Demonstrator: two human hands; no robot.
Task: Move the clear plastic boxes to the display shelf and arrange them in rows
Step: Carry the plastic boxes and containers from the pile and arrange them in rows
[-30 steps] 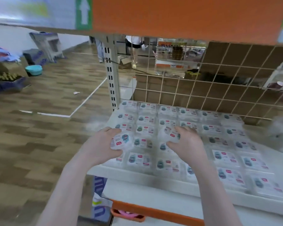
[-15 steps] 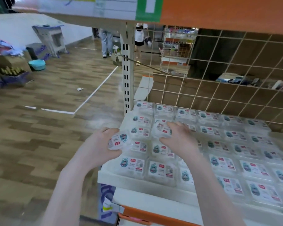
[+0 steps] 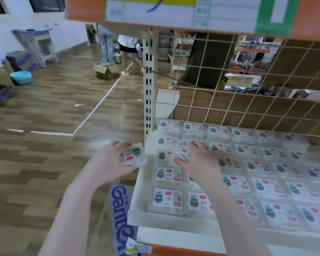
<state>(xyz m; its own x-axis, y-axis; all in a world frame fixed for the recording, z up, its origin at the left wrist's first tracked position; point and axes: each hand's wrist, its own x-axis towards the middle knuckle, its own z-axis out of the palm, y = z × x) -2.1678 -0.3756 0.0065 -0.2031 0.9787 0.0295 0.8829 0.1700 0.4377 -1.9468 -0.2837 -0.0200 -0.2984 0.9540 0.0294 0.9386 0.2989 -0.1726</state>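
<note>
Since the earlier frame the left hand (image 3: pixel 109 163) had drawn its clear plastic box (image 3: pixel 132 157) off the display shelf (image 3: pixel 137 216) edge. The right hand (image 3: pixel 196 159) gripped another box (image 3: pixel 183 151) over the second row, placing it; next it needed squaring.

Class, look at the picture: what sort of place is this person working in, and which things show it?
Most likely a shop floor being stocked. A metal display shelf carries rows of labelled clear plastic boxes, wire grid backing stands behind it, and an opened carton sits on the floor.

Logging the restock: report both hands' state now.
Left hand: grips a clear box.
Right hand: fingers curled on a tilted box on the shelf.
</note>
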